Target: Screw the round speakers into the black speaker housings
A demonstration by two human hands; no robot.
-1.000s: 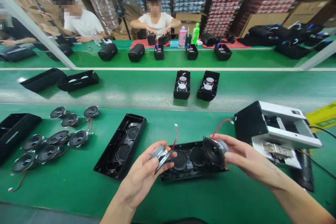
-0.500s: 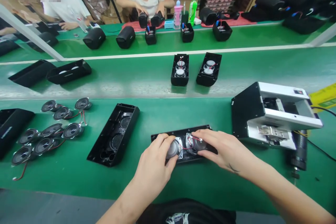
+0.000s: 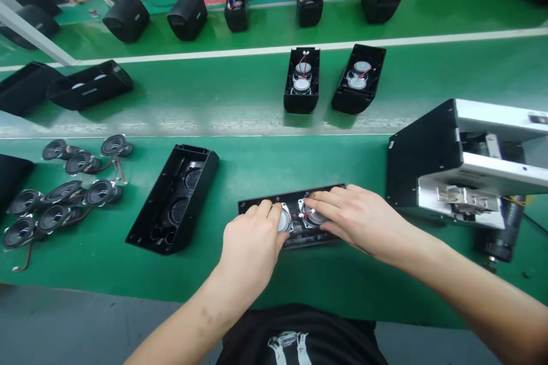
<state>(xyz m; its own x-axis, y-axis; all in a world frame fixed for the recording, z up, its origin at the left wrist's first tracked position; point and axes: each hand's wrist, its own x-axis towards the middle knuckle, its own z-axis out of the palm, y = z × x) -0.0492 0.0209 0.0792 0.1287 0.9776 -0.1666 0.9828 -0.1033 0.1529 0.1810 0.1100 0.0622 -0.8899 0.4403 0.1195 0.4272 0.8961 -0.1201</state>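
In black case (image 3: 310,239) on green table (image 3: 257,165) — left speaker (image 3: 284,219) pinched between curled thumb and fingers of left hand (image 3: 252,239), right speaker (image 3: 315,217) gripped likewise by right hand (image 3: 366,219); probably dense, stiff, fragile underneath; best held round sides, clear of thin wires (image 3: 295,215).

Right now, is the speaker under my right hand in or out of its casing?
In. The speaker sits inside the black casing, round back up, under your right hand. Whether fully seated, cannot tell.
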